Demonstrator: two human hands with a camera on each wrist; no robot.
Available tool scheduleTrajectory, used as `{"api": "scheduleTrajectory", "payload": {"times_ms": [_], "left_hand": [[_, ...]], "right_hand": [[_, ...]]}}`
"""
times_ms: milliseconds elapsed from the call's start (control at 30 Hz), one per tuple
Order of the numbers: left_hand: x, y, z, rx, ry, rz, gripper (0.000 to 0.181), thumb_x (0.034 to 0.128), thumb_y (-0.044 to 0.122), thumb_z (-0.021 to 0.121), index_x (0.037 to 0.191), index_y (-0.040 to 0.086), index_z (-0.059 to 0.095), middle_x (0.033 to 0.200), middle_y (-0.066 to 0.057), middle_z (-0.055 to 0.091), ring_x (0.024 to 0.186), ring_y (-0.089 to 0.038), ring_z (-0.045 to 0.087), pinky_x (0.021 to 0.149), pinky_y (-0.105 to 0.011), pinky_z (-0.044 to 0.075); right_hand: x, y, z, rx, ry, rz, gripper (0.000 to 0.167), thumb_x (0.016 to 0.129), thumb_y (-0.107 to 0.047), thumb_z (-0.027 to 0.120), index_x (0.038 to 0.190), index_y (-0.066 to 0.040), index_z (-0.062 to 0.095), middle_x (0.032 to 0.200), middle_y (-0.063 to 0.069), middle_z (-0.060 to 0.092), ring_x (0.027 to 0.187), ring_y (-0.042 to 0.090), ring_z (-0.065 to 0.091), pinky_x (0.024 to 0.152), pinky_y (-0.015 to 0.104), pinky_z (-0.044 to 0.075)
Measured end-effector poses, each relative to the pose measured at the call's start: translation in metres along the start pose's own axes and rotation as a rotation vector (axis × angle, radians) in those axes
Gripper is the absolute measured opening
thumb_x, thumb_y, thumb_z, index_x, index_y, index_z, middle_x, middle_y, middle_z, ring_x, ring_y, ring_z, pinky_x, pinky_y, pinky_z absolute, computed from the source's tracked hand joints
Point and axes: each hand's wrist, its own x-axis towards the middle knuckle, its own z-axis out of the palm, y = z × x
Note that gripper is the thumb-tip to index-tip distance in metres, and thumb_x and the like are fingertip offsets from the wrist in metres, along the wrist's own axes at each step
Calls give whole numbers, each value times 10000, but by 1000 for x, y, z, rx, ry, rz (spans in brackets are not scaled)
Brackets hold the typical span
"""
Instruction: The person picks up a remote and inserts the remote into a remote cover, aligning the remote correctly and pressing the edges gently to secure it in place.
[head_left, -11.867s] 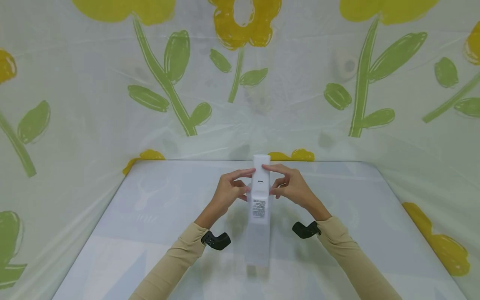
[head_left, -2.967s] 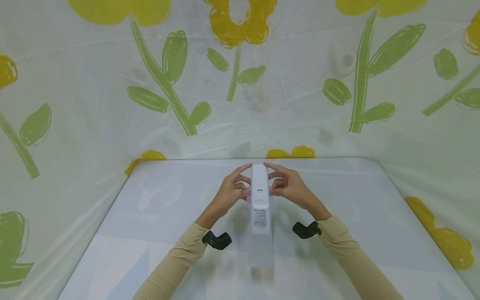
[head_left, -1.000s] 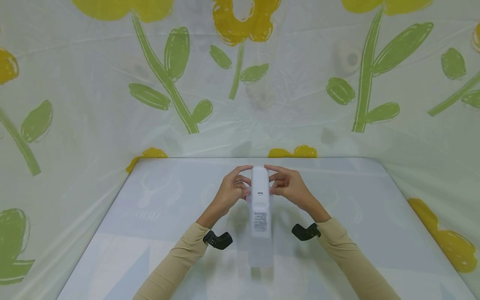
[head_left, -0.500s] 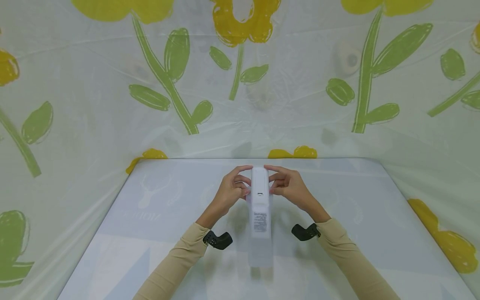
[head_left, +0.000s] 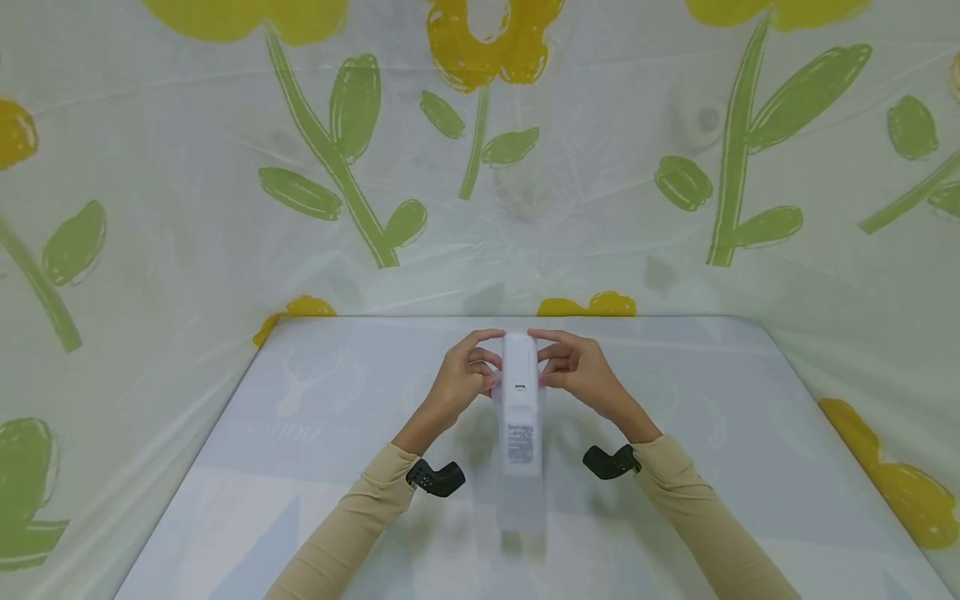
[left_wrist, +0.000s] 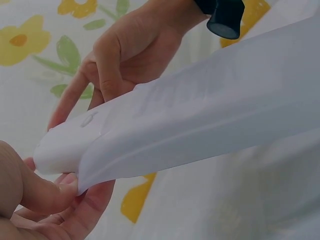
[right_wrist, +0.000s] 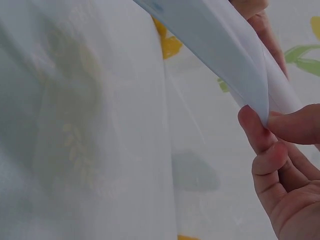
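Note:
A slim white device (head_left: 519,358) with rounded ends, a small port and a printed label stands partly inside a translucent white sleeve (head_left: 521,504). Its kind is not clear. My left hand (head_left: 457,379) pinches the sleeve's open edge between thumb and fingers, with its index fingertip at the device's far end. On the other side my right hand (head_left: 583,371) pinches the opposite edge, its index finger stretched to the same end. In the left wrist view, the device's rounded end (left_wrist: 57,152) sticks out of the sleeve. The right wrist view has the sleeve's corner (right_wrist: 262,107) between thumb and index finger.
A pale table (head_left: 337,433) with faint printed patterns lies under the hands. Behind it hangs a white curtain (head_left: 570,167) with yellow flowers and green leaves. A black wrist camera (head_left: 437,478) is on the left wrist, another black camera (head_left: 609,462) on the right.
Compared with the oldest frame, the device sits deeper in the sleeve and its label is lower. Both index fingers moved from its sides to its far end. The last second shows almost no movement.

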Motion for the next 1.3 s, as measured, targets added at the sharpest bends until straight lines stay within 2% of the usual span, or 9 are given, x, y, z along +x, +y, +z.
{"api": "scheduleTrajectory", "payload": {"times_ms": [333, 700, 1000, 1300], "left_hand": [[2, 0, -1, -1, 7, 0, 599, 793, -200, 495, 1336, 54, 492, 999, -248, 592, 817, -367, 598, 664, -396, 573], [4, 0, -3, 9, 27, -2, 579, 797, -192, 493, 1321, 53, 502, 991, -235, 591, 806, -359, 604, 660, -384, 575], [20, -30, -7, -4, 44, -12, 605, 794, -194, 513, 1328, 90, 508, 1001, -212, 597, 787, -315, 621, 637, -392, 576], [18, -29, -5, -3, 88, -2, 600, 777, -195, 516, 1273, 140, 559, 964, -172, 608, 745, -248, 627, 613, -369, 576]], "right_hand": [[3, 2, 0, 13, -6, -25, 554, 807, 141, 621, 1327, -19, 522, 1023, 218, 647, 781, 279, 666, 682, 295, 560], [7, 0, 0, 21, -6, 1, 538, 809, 140, 617, 1309, -45, 546, 1022, 206, 650, 805, 263, 674, 701, 315, 566], [10, 1, 0, 6, -7, 13, 522, 811, 138, 616, 1294, -52, 562, 1016, 202, 650, 811, 267, 674, 721, 327, 568], [10, -2, 1, -3, -2, 7, 514, 803, 143, 620, 1276, -52, 577, 1014, 193, 654, 803, 266, 673, 724, 325, 567]]}}
